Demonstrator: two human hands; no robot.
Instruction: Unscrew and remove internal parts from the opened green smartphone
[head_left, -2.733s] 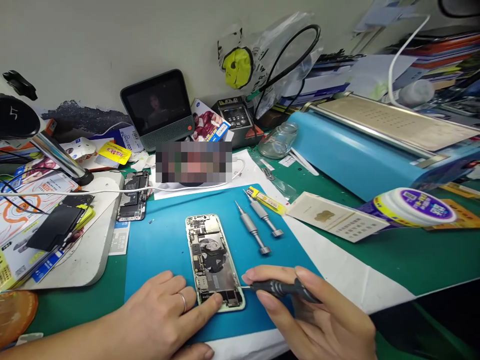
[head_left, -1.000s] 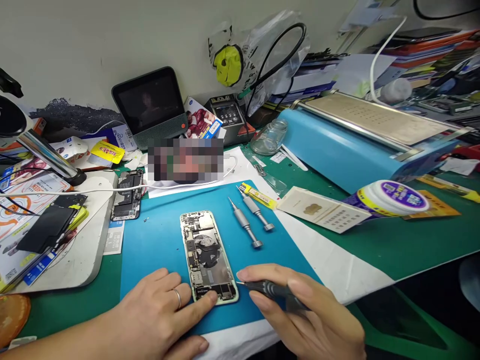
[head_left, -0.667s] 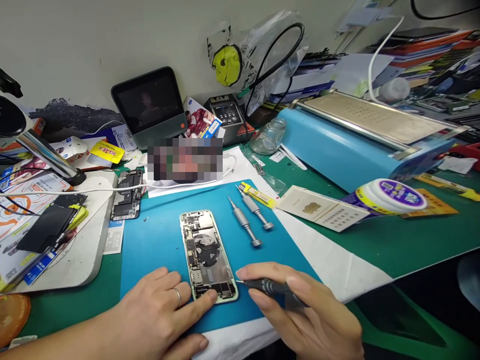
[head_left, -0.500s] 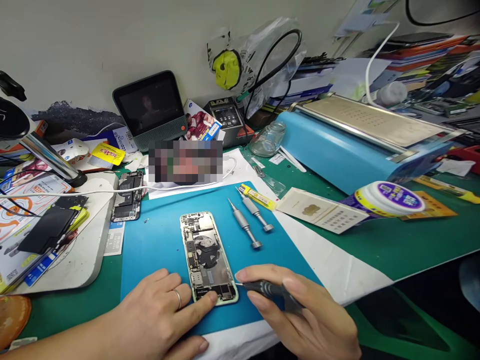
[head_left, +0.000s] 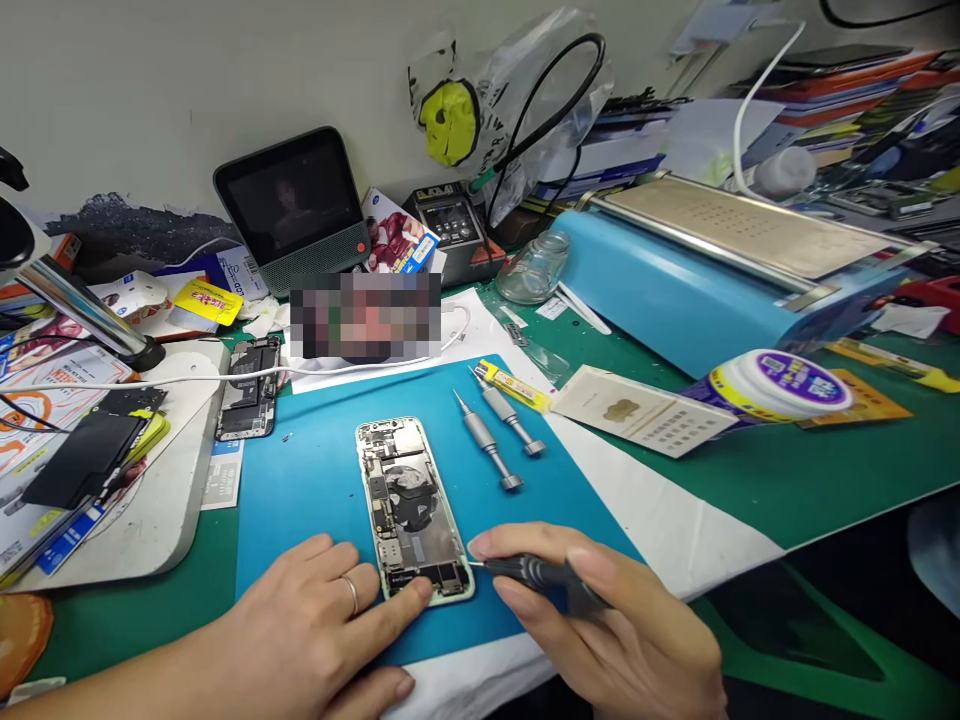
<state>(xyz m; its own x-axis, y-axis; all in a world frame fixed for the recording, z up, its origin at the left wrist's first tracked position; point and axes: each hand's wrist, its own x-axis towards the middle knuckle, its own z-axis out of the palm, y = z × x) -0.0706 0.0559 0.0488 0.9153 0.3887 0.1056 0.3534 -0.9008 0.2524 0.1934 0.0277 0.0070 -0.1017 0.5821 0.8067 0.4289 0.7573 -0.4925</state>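
An opened phone point(head_left: 420, 540) with its circuitry bare lies on a blue mat point(head_left: 300, 480). My left hand point(head_left: 322, 610) rests beside it, fingers apart, with the extended index fingertip touching the phone's lower end. Between the thumb and fingers of my right hand point(head_left: 622, 620) is a dark-handled screwdriver point(head_left: 536, 571). Its thin tip meets the phone's lower right edge; the exact contact point is too small to make out. Two grey screwdrivers, one nearer point(head_left: 487, 440) and one farther point(head_left: 513, 410), lie on the mat beyond the phone.
Another opened phone point(head_left: 250, 390) lies at the left, near a white board point(head_left: 180, 500). A white cable point(head_left: 187, 382) crosses behind the mat. To the right are a card point(head_left: 637, 408), a white tub point(head_left: 776, 380) and a blue machine point(head_left: 660, 290). A screen device point(head_left: 289, 210) stands behind.
The view has shifted slightly, so the scene sits a little higher and farther left. Both hands keep nearly the same places at the phone.
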